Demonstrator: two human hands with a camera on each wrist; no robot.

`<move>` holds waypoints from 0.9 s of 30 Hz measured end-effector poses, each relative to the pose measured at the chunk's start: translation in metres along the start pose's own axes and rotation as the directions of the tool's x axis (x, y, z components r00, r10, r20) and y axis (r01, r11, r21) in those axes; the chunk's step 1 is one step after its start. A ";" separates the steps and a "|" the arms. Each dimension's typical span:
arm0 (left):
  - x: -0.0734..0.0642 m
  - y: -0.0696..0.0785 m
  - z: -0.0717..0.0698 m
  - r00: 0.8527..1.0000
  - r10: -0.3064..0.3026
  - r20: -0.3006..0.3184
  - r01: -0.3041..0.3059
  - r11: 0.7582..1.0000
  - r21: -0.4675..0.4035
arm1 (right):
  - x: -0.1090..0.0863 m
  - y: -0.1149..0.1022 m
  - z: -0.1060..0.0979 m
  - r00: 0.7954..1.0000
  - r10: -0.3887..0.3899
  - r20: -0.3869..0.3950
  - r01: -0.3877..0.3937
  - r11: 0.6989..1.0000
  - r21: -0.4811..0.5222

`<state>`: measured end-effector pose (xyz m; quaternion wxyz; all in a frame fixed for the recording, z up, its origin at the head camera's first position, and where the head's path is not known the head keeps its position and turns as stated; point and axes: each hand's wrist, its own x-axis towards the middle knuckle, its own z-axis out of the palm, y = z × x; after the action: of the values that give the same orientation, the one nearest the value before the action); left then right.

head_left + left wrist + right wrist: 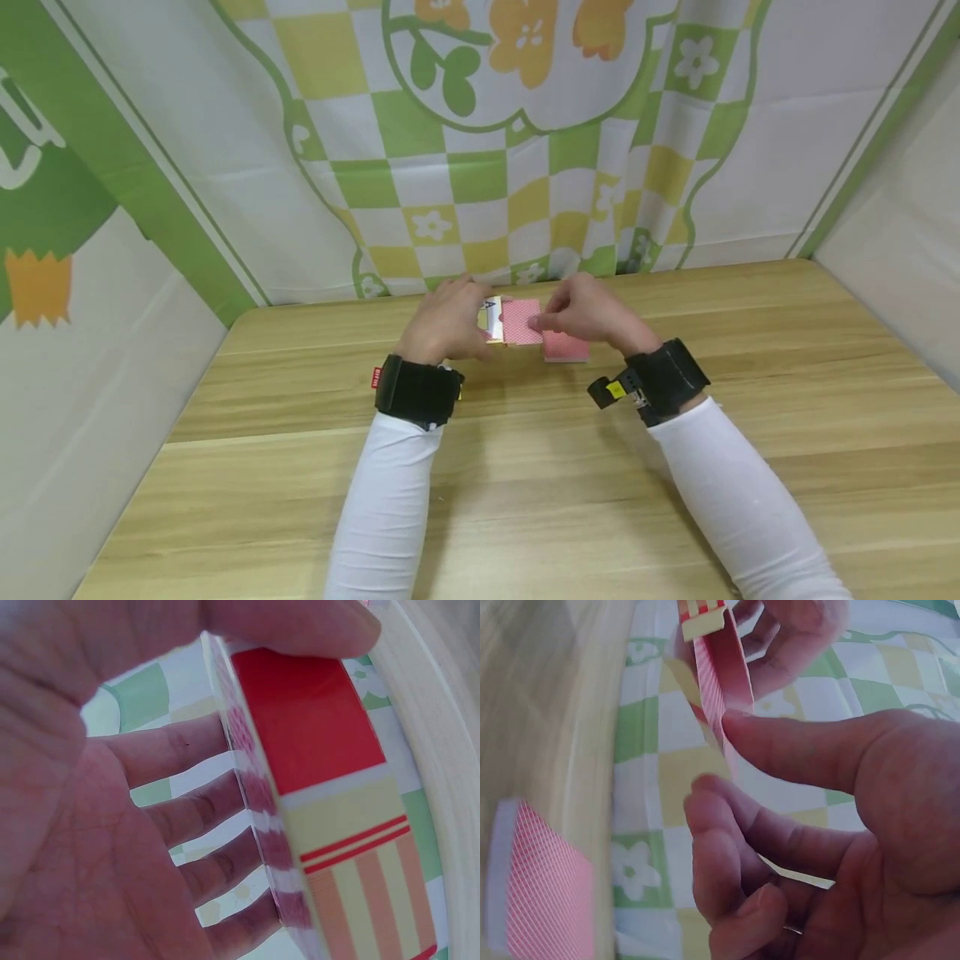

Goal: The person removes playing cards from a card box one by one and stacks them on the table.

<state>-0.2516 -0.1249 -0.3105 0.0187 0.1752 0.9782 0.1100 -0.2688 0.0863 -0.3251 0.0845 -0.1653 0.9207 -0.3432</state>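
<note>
My left hand (450, 317) grips a playing card box (491, 319) between thumb and fingers. Red, cream and striped panels cover the box side (326, 735) in the left wrist view. A red-backed playing card (521, 322) juts from the box's right end. With thumb and fingertips, my right hand (588, 310) pinches the outer end of that card; the right wrist view shows the thumb against its edge. Just below the right hand, a stack of red-backed cards (566, 348) lies on the table. The card's inner end is hidden in the box.
The wooden table (525, 500) runs back to a green, yellow and white checked curtain (480, 175) close behind the hands. White cloth walls (892, 250) stand at both sides. Each wrist wears a black strap (667, 379) with a small camera.
</note>
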 end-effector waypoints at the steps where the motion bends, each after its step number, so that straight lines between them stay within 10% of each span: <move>1: 0.000 0.000 0.000 1.000 -0.001 0.000 0.001 1.000 0.000 | -0.001 0.000 -0.001 1.000 -0.004 -0.029 0.003 1.000 -0.019; 6: 0.000 0.000 0.002 1.000 -0.004 -0.001 0.004 1.000 -0.004 | -0.004 -0.005 -0.006 0.985 -0.125 -0.119 0.111 0.986 -0.122; 13: 0.000 0.001 0.001 1.000 0.006 -0.002 -0.006 1.000 0.005 | -0.002 -0.013 0.001 0.920 -0.392 0.019 0.382 0.880 -0.282; 27: 0.000 0.000 -0.001 1.000 0.018 0.001 -0.018 1.000 -0.018 | -0.002 -0.010 0.004 0.912 -0.410 0.033 0.400 0.866 -0.300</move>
<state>-0.2518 -0.1246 -0.3099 0.0196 0.1837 0.9756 0.1188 -0.2634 0.0774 -0.3209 -0.0301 -0.3601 0.9080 -0.2120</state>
